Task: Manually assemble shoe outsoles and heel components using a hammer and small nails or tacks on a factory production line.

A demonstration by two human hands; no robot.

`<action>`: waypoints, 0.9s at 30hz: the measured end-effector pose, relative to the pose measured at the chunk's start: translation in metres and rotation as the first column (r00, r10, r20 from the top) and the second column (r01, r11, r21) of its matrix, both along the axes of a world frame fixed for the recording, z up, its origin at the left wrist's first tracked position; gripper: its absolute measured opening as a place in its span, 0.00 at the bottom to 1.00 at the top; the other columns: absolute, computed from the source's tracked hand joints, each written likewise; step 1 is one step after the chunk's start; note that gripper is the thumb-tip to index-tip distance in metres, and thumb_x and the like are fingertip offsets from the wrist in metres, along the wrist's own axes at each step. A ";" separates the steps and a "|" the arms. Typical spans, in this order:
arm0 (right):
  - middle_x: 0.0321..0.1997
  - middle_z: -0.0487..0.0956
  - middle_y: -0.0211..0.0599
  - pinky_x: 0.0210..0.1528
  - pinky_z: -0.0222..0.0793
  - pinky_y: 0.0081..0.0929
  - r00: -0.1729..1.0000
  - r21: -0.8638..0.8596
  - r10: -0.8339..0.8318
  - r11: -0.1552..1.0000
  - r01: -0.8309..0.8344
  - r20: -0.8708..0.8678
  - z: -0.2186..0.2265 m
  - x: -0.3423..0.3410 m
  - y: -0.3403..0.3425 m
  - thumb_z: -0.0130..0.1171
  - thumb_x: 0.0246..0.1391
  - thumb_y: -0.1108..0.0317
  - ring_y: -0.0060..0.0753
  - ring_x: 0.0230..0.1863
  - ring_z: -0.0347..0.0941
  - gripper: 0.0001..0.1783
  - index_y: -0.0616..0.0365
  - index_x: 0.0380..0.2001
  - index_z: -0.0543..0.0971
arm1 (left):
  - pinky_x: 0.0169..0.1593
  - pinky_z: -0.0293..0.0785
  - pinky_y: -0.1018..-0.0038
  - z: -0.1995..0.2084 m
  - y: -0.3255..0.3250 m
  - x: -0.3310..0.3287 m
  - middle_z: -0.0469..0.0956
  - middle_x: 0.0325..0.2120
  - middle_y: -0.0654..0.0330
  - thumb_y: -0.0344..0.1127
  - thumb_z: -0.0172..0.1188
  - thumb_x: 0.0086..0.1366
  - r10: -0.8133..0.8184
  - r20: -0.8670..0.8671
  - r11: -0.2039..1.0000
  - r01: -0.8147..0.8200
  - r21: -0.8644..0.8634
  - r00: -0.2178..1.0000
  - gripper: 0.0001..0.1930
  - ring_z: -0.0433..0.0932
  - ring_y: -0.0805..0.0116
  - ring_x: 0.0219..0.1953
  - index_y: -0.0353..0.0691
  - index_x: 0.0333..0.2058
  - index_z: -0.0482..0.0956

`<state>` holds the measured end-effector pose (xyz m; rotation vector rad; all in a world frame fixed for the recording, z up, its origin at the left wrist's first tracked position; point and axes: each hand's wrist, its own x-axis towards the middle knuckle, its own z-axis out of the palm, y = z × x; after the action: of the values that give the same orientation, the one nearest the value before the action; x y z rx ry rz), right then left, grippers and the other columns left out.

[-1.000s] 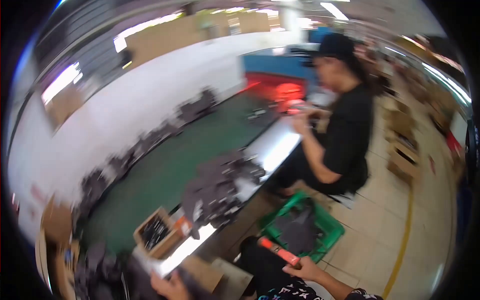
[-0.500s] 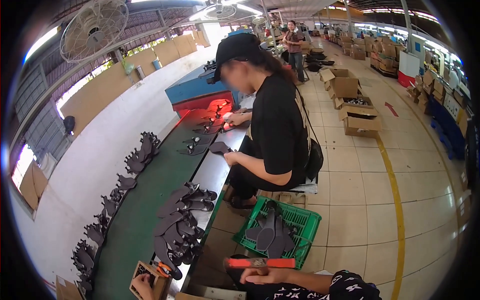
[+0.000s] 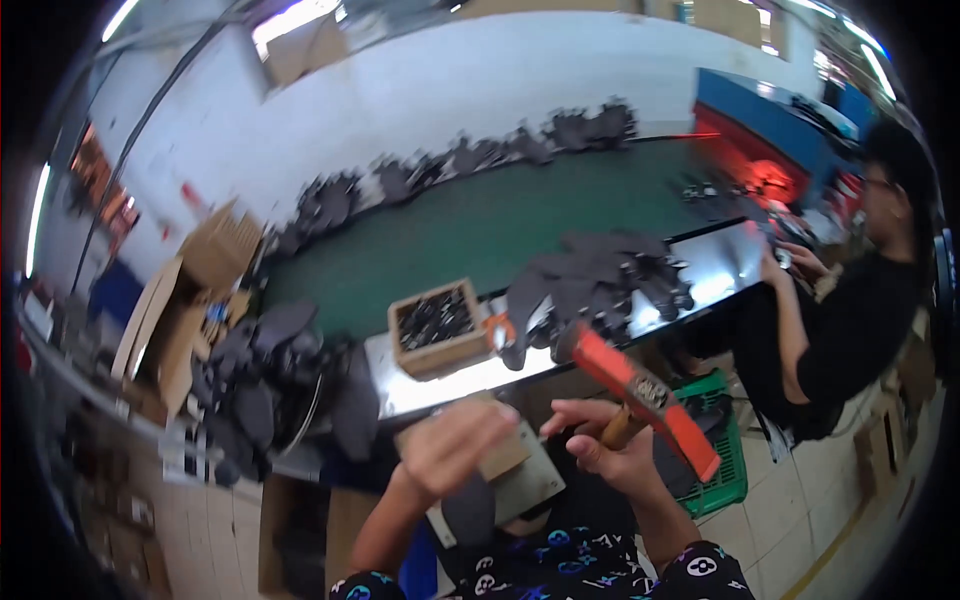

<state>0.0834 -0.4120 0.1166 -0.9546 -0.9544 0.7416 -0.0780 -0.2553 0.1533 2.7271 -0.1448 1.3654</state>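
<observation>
My right hand (image 3: 622,462) is closed around the wooden handle of a hammer (image 3: 650,392) with an orange-red head; its thumb and forefinger point toward my left hand. My left hand (image 3: 455,448) is blurred over a pale metal block with a light brown pad (image 3: 503,455). Its fingers are drawn together, and anything between them is too small or smeared to make out. Below it lies a dark grey sole-shaped piece (image 3: 470,512). Beyond the hands stands a wooden box (image 3: 440,358) of small dark parts, with orange-handled scissors or pliers (image 3: 498,333) beside it.
Dark grey shoe pieces (image 3: 580,280) are heaped on the metal ledge (image 3: 400,392), and more (image 3: 255,390) hang at the left. A green belt (image 3: 450,235) runs behind. Right are a green crate (image 3: 735,470) and a seated co-worker (image 3: 850,320). Cardboard boxes (image 3: 215,250) stand left.
The view has swung left and down toward my lap. My left hand has come out of the wooden box toward my right hand. The hammer stays in my right hand.
</observation>
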 end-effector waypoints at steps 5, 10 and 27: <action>0.40 0.82 0.45 0.22 0.60 0.15 0.958 0.111 0.288 0.952 -0.287 0.006 -0.001 -0.036 0.027 0.69 0.55 0.52 0.17 0.22 0.68 0.24 0.66 0.42 0.82 | 0.40 0.84 0.77 0.015 -0.037 -0.056 0.81 0.34 0.55 0.20 0.64 0.51 -0.015 0.023 0.958 0.007 0.287 1.000 0.11 0.82 0.64 0.36 0.33 0.35 0.86; 0.34 0.83 0.54 0.26 0.72 0.19 0.954 0.226 0.295 0.927 -0.299 0.054 0.006 -0.055 0.029 0.72 0.51 0.60 0.30 0.27 0.79 0.18 0.65 0.37 0.83 | 0.39 0.83 0.79 0.006 -0.043 -0.076 0.80 0.33 0.57 0.23 0.64 0.52 -0.007 0.042 0.953 -0.006 0.302 0.999 0.09 0.81 0.66 0.34 0.33 0.34 0.86; 0.40 0.84 0.36 0.45 0.74 0.24 0.958 -0.221 0.201 0.963 -0.155 0.204 -0.099 -0.034 0.131 0.66 0.53 0.72 0.23 0.41 0.78 0.15 0.69 0.43 0.80 | 0.43 0.75 0.66 -0.165 0.057 -0.058 0.83 0.33 0.51 0.34 0.70 0.55 0.357 -0.178 0.550 -0.360 -0.754 0.917 0.13 0.81 0.52 0.37 0.35 0.38 0.83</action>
<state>0.0492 -0.2808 0.0179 -1.1592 -1.1922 0.9107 -0.1359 -0.1980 -0.0122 2.0322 0.8675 1.1011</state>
